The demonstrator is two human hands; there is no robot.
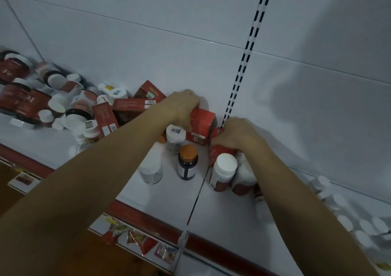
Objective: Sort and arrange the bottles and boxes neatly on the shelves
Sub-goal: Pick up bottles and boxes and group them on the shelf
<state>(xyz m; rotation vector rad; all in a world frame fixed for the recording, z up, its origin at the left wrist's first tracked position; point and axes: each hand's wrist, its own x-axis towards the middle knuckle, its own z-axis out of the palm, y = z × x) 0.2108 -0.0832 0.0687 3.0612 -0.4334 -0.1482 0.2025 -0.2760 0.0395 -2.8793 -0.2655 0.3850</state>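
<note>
On white shelf [169, 201], saw left hand [184, 106] clasping first red box [203, 125], right hand [234, 133] clutching second red box [219, 151], mid-frame; read "Fe" on two jars [12, 70], far left.

Both bare arms are lying stretched out from the lower corners of the frame toward its centre. The left arm is running up from the lower left. The left hand [184, 106] is resting palm down just above the centre, its fingers curling over the top of a red box [203, 125]. The right arm is running up from the lower right. The right hand [234, 135], slightly lower, is gripping a second box [220, 151] with bent fingers. The hands are staying apart.
</note>
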